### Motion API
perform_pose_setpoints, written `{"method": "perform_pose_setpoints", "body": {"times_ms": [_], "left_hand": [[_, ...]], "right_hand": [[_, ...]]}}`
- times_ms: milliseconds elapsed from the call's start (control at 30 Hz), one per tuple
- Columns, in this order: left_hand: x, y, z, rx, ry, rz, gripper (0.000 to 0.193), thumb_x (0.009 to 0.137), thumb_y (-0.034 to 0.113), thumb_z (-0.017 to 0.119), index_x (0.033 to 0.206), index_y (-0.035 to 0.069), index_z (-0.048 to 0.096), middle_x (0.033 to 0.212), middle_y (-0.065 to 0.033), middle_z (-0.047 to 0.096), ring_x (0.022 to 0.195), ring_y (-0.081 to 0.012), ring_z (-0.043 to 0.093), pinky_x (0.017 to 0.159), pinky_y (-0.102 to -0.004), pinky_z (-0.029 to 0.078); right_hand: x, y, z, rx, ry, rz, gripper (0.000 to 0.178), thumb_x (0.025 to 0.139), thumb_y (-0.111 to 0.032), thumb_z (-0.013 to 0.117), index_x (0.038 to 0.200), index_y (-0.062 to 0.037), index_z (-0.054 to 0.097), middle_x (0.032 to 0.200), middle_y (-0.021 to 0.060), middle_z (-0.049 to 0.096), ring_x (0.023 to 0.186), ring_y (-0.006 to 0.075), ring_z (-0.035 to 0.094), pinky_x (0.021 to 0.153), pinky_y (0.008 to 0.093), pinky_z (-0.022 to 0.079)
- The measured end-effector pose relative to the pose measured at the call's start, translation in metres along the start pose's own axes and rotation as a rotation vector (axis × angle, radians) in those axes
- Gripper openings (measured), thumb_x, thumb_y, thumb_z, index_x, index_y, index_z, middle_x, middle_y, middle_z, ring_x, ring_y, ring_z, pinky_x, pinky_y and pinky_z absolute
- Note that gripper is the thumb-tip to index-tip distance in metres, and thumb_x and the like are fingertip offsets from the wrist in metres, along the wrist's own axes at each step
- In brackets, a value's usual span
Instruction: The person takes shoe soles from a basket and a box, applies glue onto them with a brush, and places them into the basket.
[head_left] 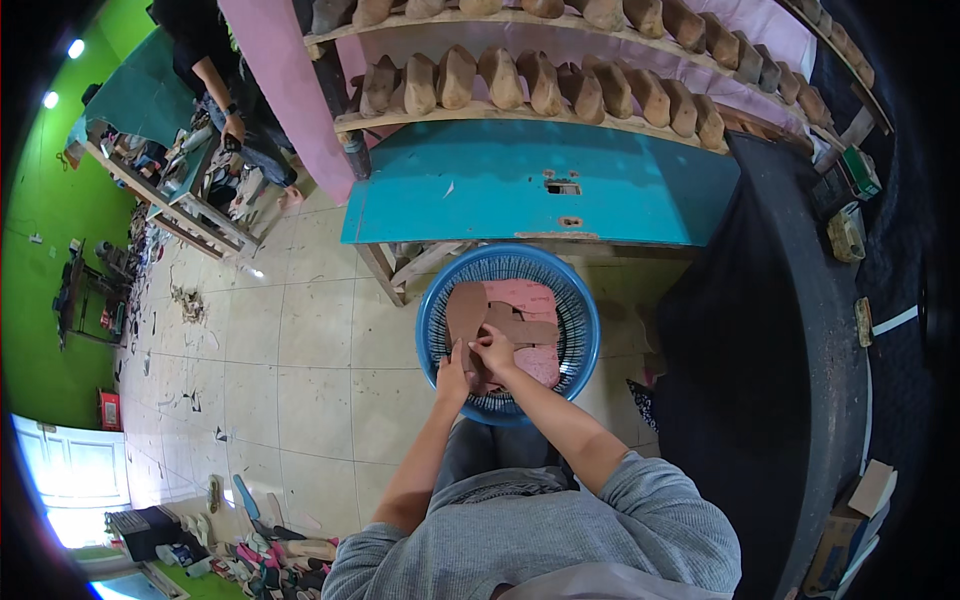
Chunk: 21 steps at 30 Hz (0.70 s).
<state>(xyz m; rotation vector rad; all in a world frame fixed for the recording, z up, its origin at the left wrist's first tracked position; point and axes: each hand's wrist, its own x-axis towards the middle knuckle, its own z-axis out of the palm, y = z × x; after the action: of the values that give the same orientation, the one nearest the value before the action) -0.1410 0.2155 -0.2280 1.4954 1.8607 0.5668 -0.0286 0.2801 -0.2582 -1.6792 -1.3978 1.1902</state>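
Note:
A brown shoe insole [466, 308] stands raised over a blue plastic basket [590, 335] in front of me. My left hand [453, 375] is closed around its narrower lower part, thumb pointing up along it. At the insole's right edge, the fingers of my right hand [495, 355] are pinched together against it. Whether they hold anything else is too small to make out. Underneath, more brown insoles [535, 332] lie across pink sole-shaped sheets [525, 294] in the basket. My hands partly cover the pile.
Behind the basket is a turquoise table [450, 190] with cut-outs. Shelves of wooden shoe lasts [500, 78] rise above it. Black cloth [740, 330] drapes a surface at right. Another person [215, 90] stands far left beside a cluttered bench [180, 205]. Scraps [188, 303] litter the tiled floor.

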Motion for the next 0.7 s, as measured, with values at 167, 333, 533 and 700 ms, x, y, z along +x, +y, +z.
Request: {"method": "perform_pose_setpoints", "body": {"times_ms": [167, 333, 533, 700], "left_hand": [[0.009, -0.003, 0.008, 0.209, -0.069, -0.149, 0.078, 0.080, 0.006, 0.065, 0.146, 0.019, 0.025, 0.122, -0.0267, 0.045, 0.108, -0.0424, 0.053, 0.091, -0.0461, 0.046], [0.004, 0.021, 0.004, 0.328, -0.023, -0.152, 0.067, 0.080, 0.009, 0.065, 0.140, 0.013, 0.035, 0.120, -0.0210, 0.048, 0.104, -0.0394, 0.055, 0.089, -0.0441, 0.047], [-0.017, 0.041, -0.025, 0.331, 0.106, 0.036, 0.033, 0.079, 0.009, 0.066, 0.110, 0.004, 0.056, 0.109, -0.0199, 0.055, 0.096, -0.0385, 0.055, 0.085, -0.0449, 0.047], [-0.051, 0.084, -0.066, 0.077, 0.208, 0.277, 0.009, 0.079, 0.008, 0.065, 0.085, 0.002, 0.064, 0.085, -0.0154, 0.062, 0.081, -0.0333, 0.060, 0.073, -0.0429, 0.048]], "right_hand": [[0.002, 0.001, 0.009, -0.111, 0.023, -0.093, 0.057, 0.070, -0.017, 0.079, 0.119, -0.0046, 0.053, 0.083, 0.0132, 0.070, 0.080, 0.0292, 0.068, 0.073, 0.0365, 0.053], [0.001, -0.002, -0.002, -0.142, 0.018, -0.090, 0.053, 0.070, -0.016, 0.079, 0.115, -0.0034, 0.054, 0.081, 0.0144, 0.069, 0.077, 0.0292, 0.068, 0.071, 0.0369, 0.053], [-0.032, -0.026, -0.045, -0.007, 0.089, -0.185, 0.026, 0.075, -0.015, 0.075, 0.094, -0.0014, 0.065, 0.078, 0.0131, 0.069, 0.070, 0.0214, 0.068, 0.063, 0.0314, 0.053], [-0.096, -0.093, -0.114, 0.023, 0.267, -0.272, 0.015, 0.078, -0.012, 0.073, 0.087, -0.0011, 0.069, 0.076, 0.0116, 0.068, 0.068, 0.0163, 0.067, 0.060, 0.0274, 0.051]]}}
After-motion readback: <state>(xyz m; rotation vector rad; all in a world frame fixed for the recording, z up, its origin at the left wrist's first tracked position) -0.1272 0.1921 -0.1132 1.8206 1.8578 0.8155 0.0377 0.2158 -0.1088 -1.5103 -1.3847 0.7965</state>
